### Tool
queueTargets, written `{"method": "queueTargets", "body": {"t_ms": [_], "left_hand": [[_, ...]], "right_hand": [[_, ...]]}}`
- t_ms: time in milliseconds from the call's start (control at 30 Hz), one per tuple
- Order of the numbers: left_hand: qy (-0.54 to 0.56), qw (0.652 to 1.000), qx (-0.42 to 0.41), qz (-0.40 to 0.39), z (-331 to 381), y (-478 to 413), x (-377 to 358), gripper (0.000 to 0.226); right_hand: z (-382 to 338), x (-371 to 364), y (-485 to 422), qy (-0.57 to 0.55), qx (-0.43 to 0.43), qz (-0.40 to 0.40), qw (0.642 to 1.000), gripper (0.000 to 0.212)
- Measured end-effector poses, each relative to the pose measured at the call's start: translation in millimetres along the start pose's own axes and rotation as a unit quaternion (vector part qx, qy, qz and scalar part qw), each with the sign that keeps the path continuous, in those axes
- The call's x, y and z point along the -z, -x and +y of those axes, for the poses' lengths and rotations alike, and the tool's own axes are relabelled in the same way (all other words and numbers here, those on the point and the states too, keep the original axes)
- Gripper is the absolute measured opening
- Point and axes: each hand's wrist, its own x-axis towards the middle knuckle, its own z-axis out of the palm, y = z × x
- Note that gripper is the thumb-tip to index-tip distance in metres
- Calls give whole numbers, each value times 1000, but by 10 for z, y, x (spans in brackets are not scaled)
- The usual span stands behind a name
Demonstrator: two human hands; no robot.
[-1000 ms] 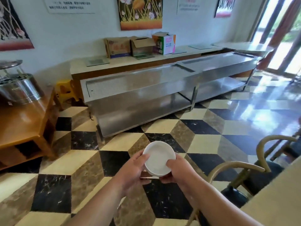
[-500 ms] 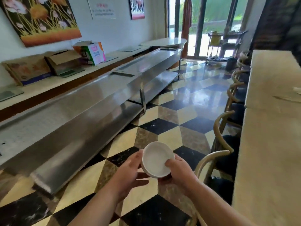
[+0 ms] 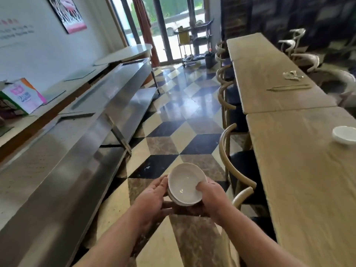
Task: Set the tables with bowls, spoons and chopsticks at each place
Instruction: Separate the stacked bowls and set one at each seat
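Note:
A small stack of white bowls (image 3: 184, 185) is held in front of me over the checkered floor. My left hand (image 3: 152, 197) cups the stack from the left and below. My right hand (image 3: 210, 195) grips its right rim, thumb inside the top bowl. On the long wooden table (image 3: 300, 170) at the right stands one white bowl (image 3: 344, 134). Farther along the table lie chopsticks (image 3: 289, 87) and some spoons (image 3: 291, 75).
Curved-back chairs (image 3: 231, 166) line the table's left side, more chairs (image 3: 304, 58) stand on its far side. A long steel counter (image 3: 77, 135) runs along the left wall, with a cardboard box (image 3: 23, 97) behind it. A trolley (image 3: 194, 45) stands by the glass doors.
My view has swung to the right, from the steel counter toward the aisle and the long table. The bowls stay held in both hands, now tilted slightly toward me.

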Motion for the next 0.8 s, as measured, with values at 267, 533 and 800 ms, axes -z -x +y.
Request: {"method": "queueTargets", "body": {"t_ms": [267,533,800], "left_hand": [[-117,980,-45,-153,688,-746,-846,30],[-202,911,-90,-349,1158,-1457,-1224,27],[-259,826,-45,-499,1465,-2024,-1657,27]], "right_hand": [[-296,699,-501,-70,13,172,982,33],[-449,965,-752,-136,22,299,944,21],[-638,892,-612,-170,6,423,890,21]]}}
